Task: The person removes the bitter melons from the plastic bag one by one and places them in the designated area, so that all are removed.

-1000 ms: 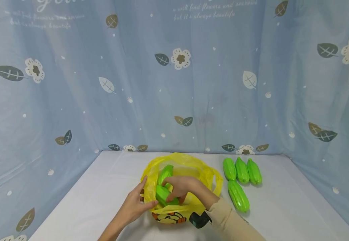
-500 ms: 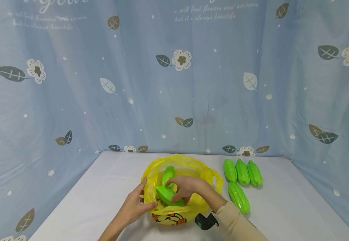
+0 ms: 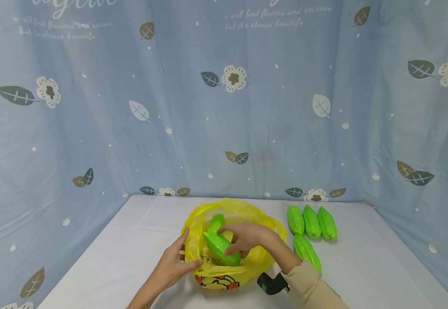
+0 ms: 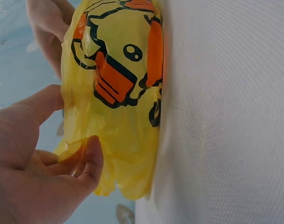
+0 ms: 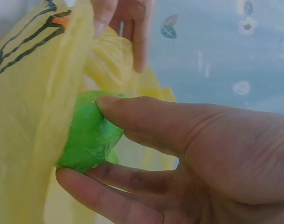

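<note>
A yellow plastic bag with a cartoon duck print stands open-mouthed on the table. My left hand grips its left rim, thumb at the front edge and fingers along the outside; the left wrist view shows those fingers curled against the thin plastic. Inside the bag's mouth, my right hand pinches a glossy green ridged vegetable between thumb and fingers. It is tilted, one tip up to the left. Behind it lies another green vegetable, partly covered. In the right wrist view the held green vegetable is partly hidden by the bag.
Three green vegetables lie side by side at the table's back right, with one more green vegetable in front of them, partly behind my right sleeve. A black device is at my right wrist. Blue printed curtains surround the white table.
My right hand has moved slightly right, and the vegetable it holds has shifted and turned steeper, uncovering printed plastic in the bag. My left hand has stayed at the rim.
</note>
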`<state>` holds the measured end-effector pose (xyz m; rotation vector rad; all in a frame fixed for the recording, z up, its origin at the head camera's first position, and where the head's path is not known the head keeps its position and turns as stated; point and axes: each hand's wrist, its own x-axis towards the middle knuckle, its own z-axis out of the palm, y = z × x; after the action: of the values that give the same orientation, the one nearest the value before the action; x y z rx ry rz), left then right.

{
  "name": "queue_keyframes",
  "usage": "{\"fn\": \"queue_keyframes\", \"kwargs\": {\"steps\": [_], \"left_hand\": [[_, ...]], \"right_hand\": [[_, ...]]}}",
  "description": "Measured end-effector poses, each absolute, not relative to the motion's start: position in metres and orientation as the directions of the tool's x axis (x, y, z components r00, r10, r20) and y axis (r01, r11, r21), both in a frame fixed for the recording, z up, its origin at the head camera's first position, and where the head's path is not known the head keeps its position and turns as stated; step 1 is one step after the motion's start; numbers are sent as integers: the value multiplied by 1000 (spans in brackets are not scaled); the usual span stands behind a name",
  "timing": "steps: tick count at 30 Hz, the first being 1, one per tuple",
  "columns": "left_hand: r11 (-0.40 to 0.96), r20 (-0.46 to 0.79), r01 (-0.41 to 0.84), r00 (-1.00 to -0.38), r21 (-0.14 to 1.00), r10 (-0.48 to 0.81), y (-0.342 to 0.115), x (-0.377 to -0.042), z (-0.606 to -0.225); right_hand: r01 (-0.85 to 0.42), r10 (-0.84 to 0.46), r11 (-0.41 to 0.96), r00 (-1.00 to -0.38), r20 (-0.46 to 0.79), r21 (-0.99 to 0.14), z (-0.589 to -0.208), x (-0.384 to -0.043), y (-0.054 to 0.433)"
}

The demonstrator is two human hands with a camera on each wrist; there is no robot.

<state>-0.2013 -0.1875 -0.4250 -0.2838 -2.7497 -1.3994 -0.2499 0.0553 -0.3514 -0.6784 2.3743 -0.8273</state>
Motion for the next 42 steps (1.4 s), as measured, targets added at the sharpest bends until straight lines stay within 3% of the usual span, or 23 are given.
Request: {"fn": "queue_keyframes", "kwargs": {"steps": [24, 42], "left_hand": [[568, 117, 180, -982, 803, 146, -186, -200, -425], [568, 117, 180, -982, 803, 146, -186, -199, -426]], "right_hand": [[-391, -651, 555, -754, -90, -734, -322, -241, 115], [-310, -563, 541, -824, -63, -782, -314, -231, 164]]}}
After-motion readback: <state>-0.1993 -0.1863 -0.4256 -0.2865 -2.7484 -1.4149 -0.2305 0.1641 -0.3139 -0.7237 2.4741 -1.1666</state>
